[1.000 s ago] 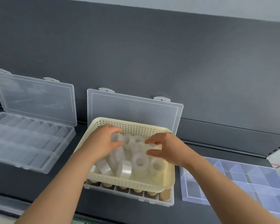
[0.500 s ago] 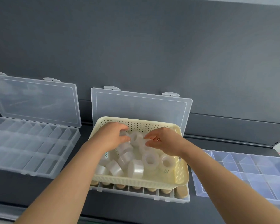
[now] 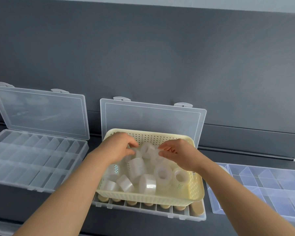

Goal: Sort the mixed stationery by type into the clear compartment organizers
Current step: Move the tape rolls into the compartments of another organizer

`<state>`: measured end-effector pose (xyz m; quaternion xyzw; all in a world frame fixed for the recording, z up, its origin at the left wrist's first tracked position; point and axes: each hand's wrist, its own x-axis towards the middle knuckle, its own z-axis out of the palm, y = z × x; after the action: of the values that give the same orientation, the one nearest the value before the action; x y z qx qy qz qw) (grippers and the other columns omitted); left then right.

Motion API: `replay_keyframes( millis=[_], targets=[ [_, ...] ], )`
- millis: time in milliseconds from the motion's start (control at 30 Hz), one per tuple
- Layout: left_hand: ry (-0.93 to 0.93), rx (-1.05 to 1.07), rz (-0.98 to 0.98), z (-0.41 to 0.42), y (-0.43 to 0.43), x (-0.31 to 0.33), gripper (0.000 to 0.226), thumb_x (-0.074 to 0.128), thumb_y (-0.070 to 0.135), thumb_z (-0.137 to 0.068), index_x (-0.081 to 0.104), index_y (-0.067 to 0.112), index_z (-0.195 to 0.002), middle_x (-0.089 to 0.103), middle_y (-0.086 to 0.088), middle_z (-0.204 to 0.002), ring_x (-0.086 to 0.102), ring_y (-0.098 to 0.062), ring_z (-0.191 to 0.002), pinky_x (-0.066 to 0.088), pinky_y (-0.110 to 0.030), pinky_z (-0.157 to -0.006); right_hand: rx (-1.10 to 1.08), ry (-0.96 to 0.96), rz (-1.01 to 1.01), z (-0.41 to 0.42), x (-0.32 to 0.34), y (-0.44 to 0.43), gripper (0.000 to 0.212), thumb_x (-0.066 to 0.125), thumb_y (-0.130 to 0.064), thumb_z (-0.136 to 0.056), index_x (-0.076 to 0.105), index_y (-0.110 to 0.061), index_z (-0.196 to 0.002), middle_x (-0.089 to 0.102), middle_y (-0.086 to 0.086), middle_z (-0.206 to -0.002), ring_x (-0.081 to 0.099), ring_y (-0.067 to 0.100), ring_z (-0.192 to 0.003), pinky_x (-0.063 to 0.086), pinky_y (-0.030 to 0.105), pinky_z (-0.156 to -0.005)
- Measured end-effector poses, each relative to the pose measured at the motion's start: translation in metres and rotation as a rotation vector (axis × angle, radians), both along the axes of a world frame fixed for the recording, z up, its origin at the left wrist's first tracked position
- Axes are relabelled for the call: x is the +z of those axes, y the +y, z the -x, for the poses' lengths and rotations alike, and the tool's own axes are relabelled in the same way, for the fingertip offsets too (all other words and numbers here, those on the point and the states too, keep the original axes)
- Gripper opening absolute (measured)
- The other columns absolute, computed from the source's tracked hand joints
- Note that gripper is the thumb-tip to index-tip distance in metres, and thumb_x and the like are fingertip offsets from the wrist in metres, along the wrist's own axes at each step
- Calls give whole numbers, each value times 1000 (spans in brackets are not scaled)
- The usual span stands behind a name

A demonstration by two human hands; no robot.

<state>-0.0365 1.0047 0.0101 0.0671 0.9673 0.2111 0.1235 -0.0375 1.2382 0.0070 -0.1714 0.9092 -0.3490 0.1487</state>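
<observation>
nearest me is the dark surface [image 3: 140, 226], w/ both forearms reaching in from the near edge. middle organizer [image 3: 179, 216] sits on it, and its near row of compartments holds tan round items [image 3: 147, 204], can't tell what they are. a cream perforated basket [image 3: 197, 186] rests right on top of that organizer and covers most of it. inside the basket is a loose pile of clear tape rolls [image 3: 147, 184], some upright, some on their sides, touching each other.

left hand [image 3: 117, 148] is over the far left part of the basket, right hand [image 3: 179, 155] over the far right part, fingertips pointing at each other. between them are the far rolls [image 3: 148, 149]. left fingers [image 3: 134, 143] are curled, w/ thumb and forefinger pinching a roll there. right fingers [image 3: 161, 147] are narrow too, thumb under, nipping the edge of the upright roll. clear plastic blurs together, so i can't tell exact contact.

left of the basket, apart from it, is the left organizer [image 3: 32, 159], many small compartments, w/ its lid [image 3: 41, 113] standing open. on the right, near the basket, is the right organizer [image 3: 262, 184], w/ bigger compartments. behind the basket the middle lid [image 3: 152, 120] leans on the grey wall [image 3: 143, 57].
</observation>
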Motion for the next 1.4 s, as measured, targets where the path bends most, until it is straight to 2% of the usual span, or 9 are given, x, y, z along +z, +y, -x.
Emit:
replay_keyframes(
  millis=[200, 400, 533, 667, 800, 900, 1067, 1200, 1400],
  targets=[
    [158, 79, -78, 3, 1, -3, 7, 71, 28, -83, 70, 35, -81, 63, 22, -77, 57, 4, -70, 40, -18, -61, -56, 13, 71, -1, 3, 6, 30, 60, -33, -92, 65, -18, -118, 67, -9, -105, 63, 3, -91, 51, 17, -85],
    [185, 176, -322, -8, 20, 21, 5, 62, 25, -91, 61, 28, -87, 65, 13, -92, 67, -12, -68, 54, -32, -70, -197, -72, 406, -11, 22, 32, 15, 53, -21, -97, 64, -21, -108, 70, 5, -95, 69, 21, -85, 59, 37, -75],
    [92, 182, -641, -26, 63, 38, 4, 55, 21, -96, 56, 22, -92, 67, 5, -89, 69, -24, -62, 59, -44, -66, -313, -168, 645, -28, 37, 77, 25, 42, -9, -101, 65, -12, -111, 67, 13, -105, 68, 26, -94, 60, 32, -69],
    [46, 107, -832, -37, 124, 44, 23, 55, 15, -96, 68, 31, -104, 66, 0, -103, 69, -24, -72, 60, -40, -71, -418, -175, 696, -42, 40, 143, 24, 52, -8, -96, 65, -15, -115, 71, 9, -104, 70, 24, -93, 58, 30, -76],
    [-60, 140, -998, -40, 195, 38, 26, 60, 11, -92, 67, 26, -113, 69, -2, -104, 72, -18, -79, 58, -35, -80, -454, -115, 571, -56, 39, 208, 48, 74, 4, -76, 63, -22, -115, 72, 4, -104, 69, 20, -95, 56, 26, -86],
    [-164, 154, -1117, -40, 241, 31, 30, 66, 7, -87, 66, 19, -115, 71, -4, -107, 71, -17, -91, 57, -30, -78, -493, -119, 561, -60, 36, 245, 50, 77, 6, -72, 64, -21, -112, 72, 3, -102, 69, 18, -92, 55, 19, -77],
    [-106, 160, -795, -36, 288, 5, 33, 70, 12, -84, 67, 27, -113, 71, 4, -101, 71, -14, -80, 58, -40, -82, -437, -166, 528, -53, 24, 280, 44, 78, -4, -74, 64, -23, -111, 72, -4, -100, 70, 16, -90, 55, 32, -86],
    [-11, 82, -408, -28, 305, -15, 30, 62, 17, -89, 66, 26, -117, 67, 7, -98, 61, -8, -76, 51, -25, -72, -407, -195, 551, -43, 13, 297, 40, 78, -6, -76, 62, -19, -111, 71, 2, -102, 71, 23, -87, 58, 35, -81],
    [81, 54, -225, -22, 323, -33, 14, 68, 23, -85, 72, 20, -98, 70, 7, -96, 63, -8, -83, 52, -27, -79, -318, -204, 465, -32, -7, 305, 40, 78, -12, -76, 59, -25, -109, 73, -8, -97, 69, 12, -88, 58, 34, -81]
  ],
)
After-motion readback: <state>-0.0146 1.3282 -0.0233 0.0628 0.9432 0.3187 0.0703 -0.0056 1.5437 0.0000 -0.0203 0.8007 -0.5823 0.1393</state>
